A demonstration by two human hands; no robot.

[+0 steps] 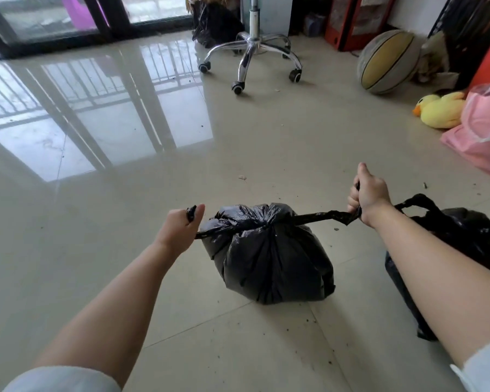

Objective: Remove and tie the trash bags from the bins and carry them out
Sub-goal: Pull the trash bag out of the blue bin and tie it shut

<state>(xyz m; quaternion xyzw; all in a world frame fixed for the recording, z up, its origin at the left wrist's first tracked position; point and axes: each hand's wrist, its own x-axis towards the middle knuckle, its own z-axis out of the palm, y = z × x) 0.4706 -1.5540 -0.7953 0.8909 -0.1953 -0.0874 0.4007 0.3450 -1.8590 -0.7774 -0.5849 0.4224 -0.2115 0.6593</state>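
The knot is being drawn tight on the black trash bag (269, 256), which sits on the floor (181, 171). Its twisted ends are gripped in the closed left hand (180, 224) and right hand (368, 198) and pulled apart. Next, a second knot or lifting seems called for; another black bag (464, 236) lies beside it.

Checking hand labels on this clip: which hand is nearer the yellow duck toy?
Right. The right hand grips a twisted bag end on the same side of the floor as the yellow duck toy. The left hand pulls the other end, across the black trash bag.
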